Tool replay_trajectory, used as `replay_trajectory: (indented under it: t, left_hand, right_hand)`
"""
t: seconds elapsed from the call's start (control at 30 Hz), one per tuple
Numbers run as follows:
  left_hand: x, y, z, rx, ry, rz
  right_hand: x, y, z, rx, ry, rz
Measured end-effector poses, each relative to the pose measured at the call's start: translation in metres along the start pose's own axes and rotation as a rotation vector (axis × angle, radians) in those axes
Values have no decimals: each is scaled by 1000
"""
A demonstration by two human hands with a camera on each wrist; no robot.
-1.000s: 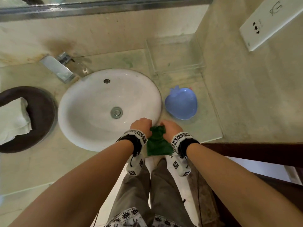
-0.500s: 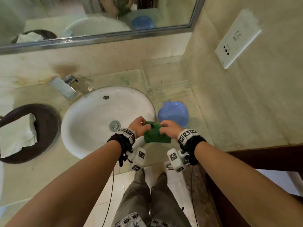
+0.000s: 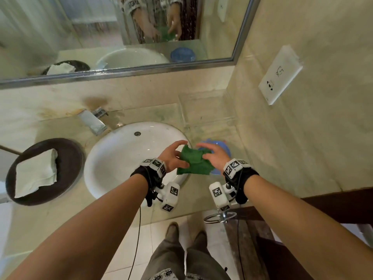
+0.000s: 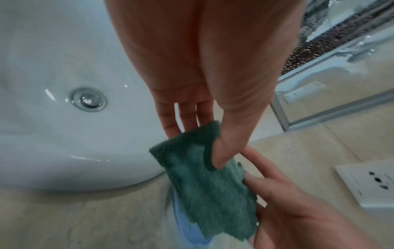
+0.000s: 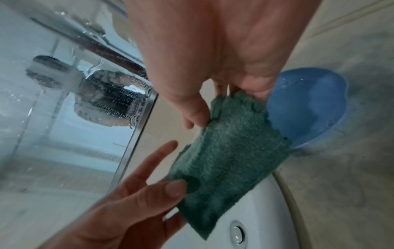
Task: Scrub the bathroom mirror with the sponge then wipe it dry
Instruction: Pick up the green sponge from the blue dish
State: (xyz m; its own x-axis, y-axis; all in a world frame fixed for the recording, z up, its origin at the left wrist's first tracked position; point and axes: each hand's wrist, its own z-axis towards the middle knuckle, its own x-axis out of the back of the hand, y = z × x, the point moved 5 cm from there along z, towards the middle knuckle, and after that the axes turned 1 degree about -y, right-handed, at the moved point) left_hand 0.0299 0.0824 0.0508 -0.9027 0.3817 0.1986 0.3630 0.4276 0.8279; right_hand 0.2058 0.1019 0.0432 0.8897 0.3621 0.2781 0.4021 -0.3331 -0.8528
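I hold a green terry sponge cloth (image 3: 193, 163) stretched between both hands, above the sink's right rim and a blue bowl (image 3: 226, 146). My left hand (image 3: 177, 155) pinches its left edge, thumb on top of the cloth (image 4: 209, 182) and fingers straight behind it. My right hand (image 3: 204, 152) pinches the right edge (image 5: 230, 160) between thumb and fingers. The mirror (image 3: 101, 37) hangs on the wall above the counter, its glass (image 5: 64, 109) streaked and spotted with droplets, and it reflects my hands and the cloth.
Below my left hand lies a white sink (image 3: 125, 158) with a chrome faucet (image 3: 91, 121) behind it. A folded white towel (image 3: 36, 172) lies on a dark round tray (image 3: 69, 158) at the left. A wall socket (image 3: 280, 74) and a clear tray (image 3: 207, 110) are at the right.
My head has tilted up, bringing the mirror into view. Both hands rose and moved forward from the counter edge, and the bunched cloth is now spread wider between looser fingers.
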Motion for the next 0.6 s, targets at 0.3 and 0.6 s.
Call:
replay_trajectory:
  t: [0.3,0.6]
  left_hand:
    - [16,31,15,-126,264,537]
    - [2,19,31,63,44,329]
  right_hand:
    - [9,-6,4,-16,-17,-727]
    - [23,-21,-4,8,245,-376]
